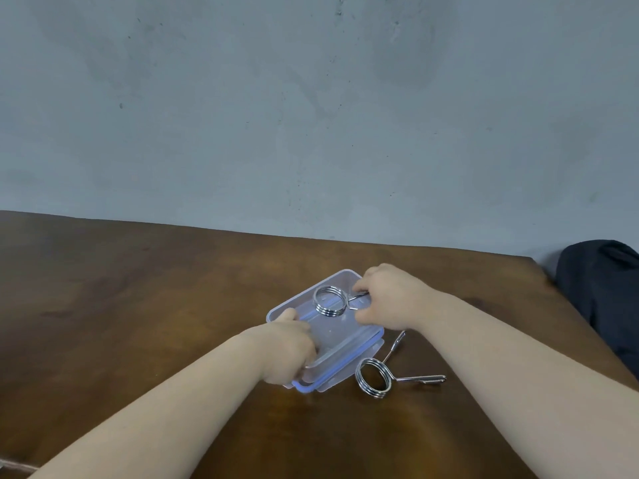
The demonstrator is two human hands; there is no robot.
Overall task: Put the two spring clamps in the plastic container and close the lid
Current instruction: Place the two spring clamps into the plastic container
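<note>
A clear plastic container [294,300] with a blue-edged lid [340,363] sits on the brown table. The lid lies tilted over the container's near part, held by my left hand [288,347]. My right hand [390,299] grips the handles of one steel spring clamp [330,300], whose coil hangs over the open far part of the container. The second spring clamp [375,376] lies on the table just right of the container's near corner, handles pointing right.
The wooden table [138,305] ends at a grey wall behind. A dark bag or garment [601,292] lies off the table's right edge.
</note>
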